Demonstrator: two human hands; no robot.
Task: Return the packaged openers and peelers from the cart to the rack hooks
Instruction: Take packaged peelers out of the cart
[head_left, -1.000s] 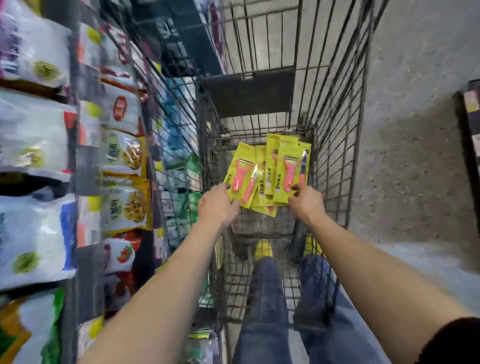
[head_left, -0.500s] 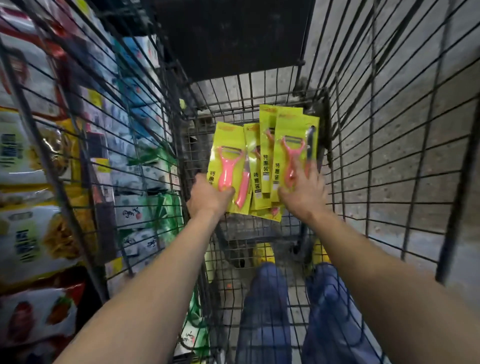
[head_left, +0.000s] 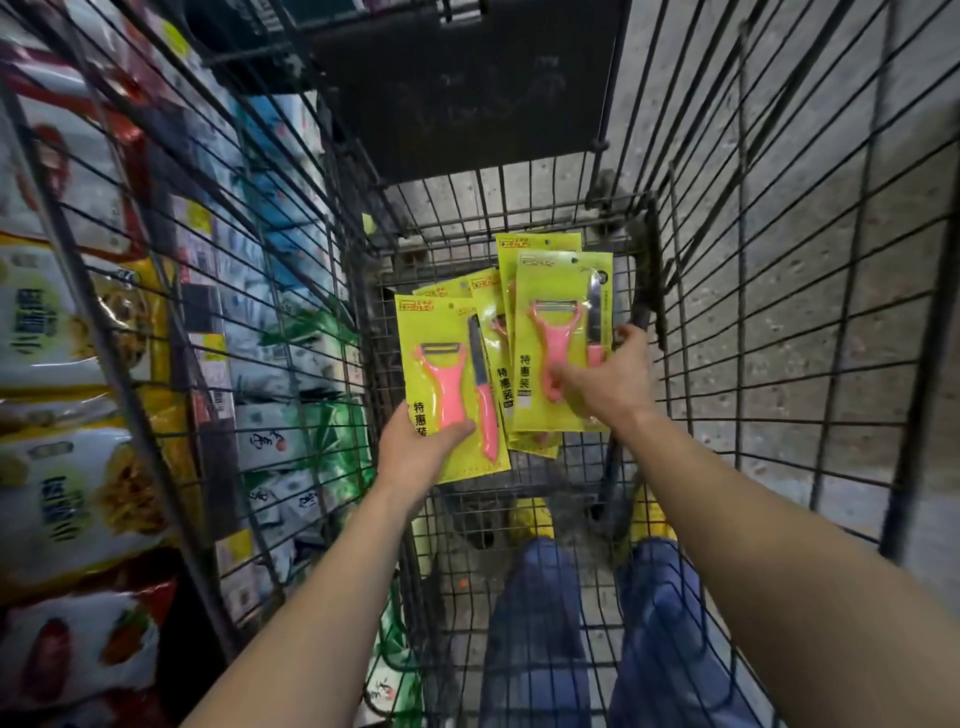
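Head view: left hand (head_left: 415, 457) pinches one peeler pack (head_left: 432, 332) low, right hand (head_left: 608, 387) grips the fanned packs (head_left: 540, 280), all down in the cart (head_left: 779, 312). Light, bendy, slick, I'd say: hold card edges.

Over on the left, shelves are crammed: white-and-yellow snack bags (head_left: 67, 488) are stacked up the near side, with a red-and-white bag (head_left: 78, 654) down low. Further along come blue-and-white packs (head_left: 280, 171), then green ones (head_left: 332, 415) beneath, with small yellow price tags (head_left: 200, 215) dotted between. Off to the right there's speckled grey concrete floor (head_left: 795, 291).
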